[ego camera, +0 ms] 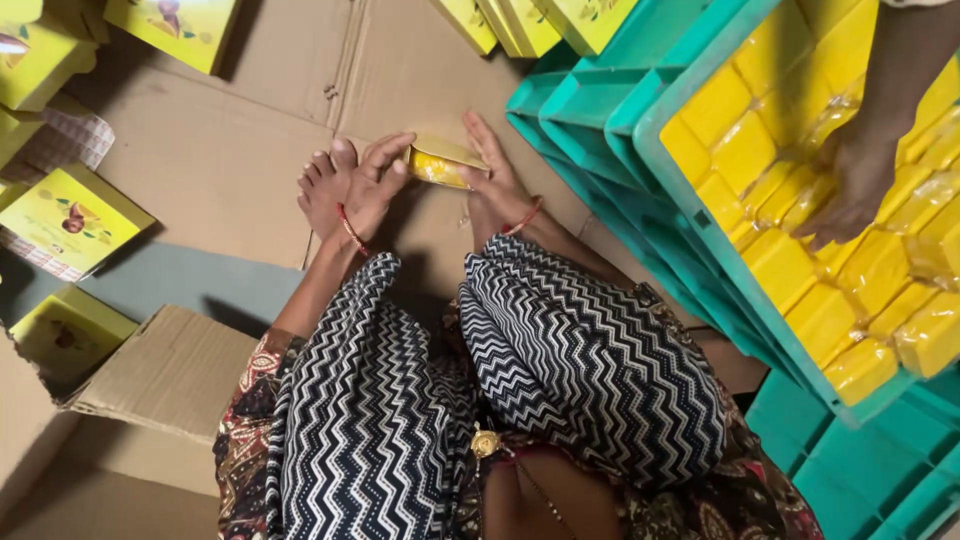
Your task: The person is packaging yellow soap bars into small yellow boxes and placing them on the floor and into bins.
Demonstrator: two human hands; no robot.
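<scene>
1. Head view, the hands: the left hand (375, 175) and the right hand (492, 180) meet on a small yellow wrapped block (437, 163), held just above the flattened cardboard (215, 160) on the floor. The left grip is clamped on the block's near-left end, thumb and fingers pinching it; the right hand presses flat-fingered against the other end, so its grip is a loose hold, not a full clamp.

2. Head view, risk at the block: the wrap looks glossy, so the block could slide out on the right side, where only straight fingers back it. It would drop onto the cardboard beside the bare foot (328, 185) touching the left hand.

3. Head view, right of the block: a teal crate (665, 190) full of the same yellow blocks sits tilted on stacked teal crates (560, 105), well right of the block. Another person's hand (850, 185) reaches into it. A push there could, I judge, shift the tilted crate towards the right forearm.

4. Head view, left of the block: yellow cartons (70, 215) lie scattered well left, and an open cardboard box (165, 375) lies nearer the knee. A careless elbow could crush an open carton.
</scene>
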